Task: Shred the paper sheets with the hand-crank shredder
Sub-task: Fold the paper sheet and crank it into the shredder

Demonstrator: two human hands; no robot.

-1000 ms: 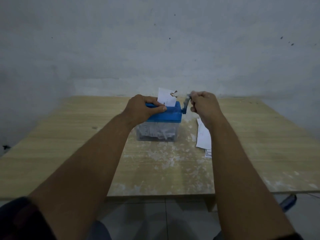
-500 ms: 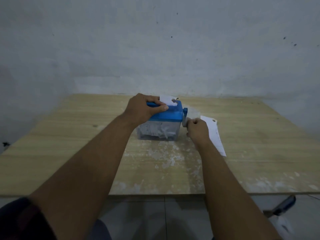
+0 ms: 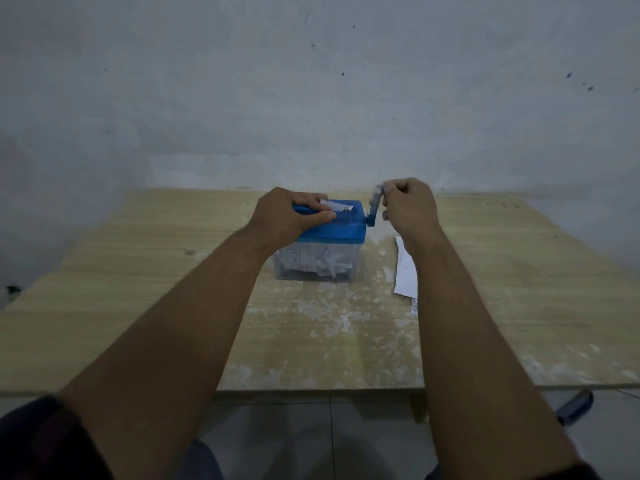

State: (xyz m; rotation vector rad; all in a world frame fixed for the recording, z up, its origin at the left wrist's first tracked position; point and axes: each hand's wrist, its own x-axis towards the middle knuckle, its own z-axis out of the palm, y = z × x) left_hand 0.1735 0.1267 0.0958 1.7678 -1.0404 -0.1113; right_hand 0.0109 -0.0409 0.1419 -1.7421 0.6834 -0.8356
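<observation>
Left hand (image 3: 287, 216): I see it clamped over the shredder (image 3: 329, 233) lid; a light box that needs steadying.
Sheet (image 3: 341, 205): flimsy stub in the slot at those fingertips.
Crank (image 3: 375, 209): stiff; right hand (image 3: 408, 206) pinches its knob.
Spare sheets (image 3: 405, 271): beneath my right forearm.

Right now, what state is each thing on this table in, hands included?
shredder: upright on the table, blue lid on.
crank: pointing up, gripped by the right hand.
left hand: gripping the lid's left end.
sheet in the slot: only a short strip shows above the lid.
clear bin: holds a heap of shreds.
spare sheets: flat, right of the shredder, untouched.
</observation>
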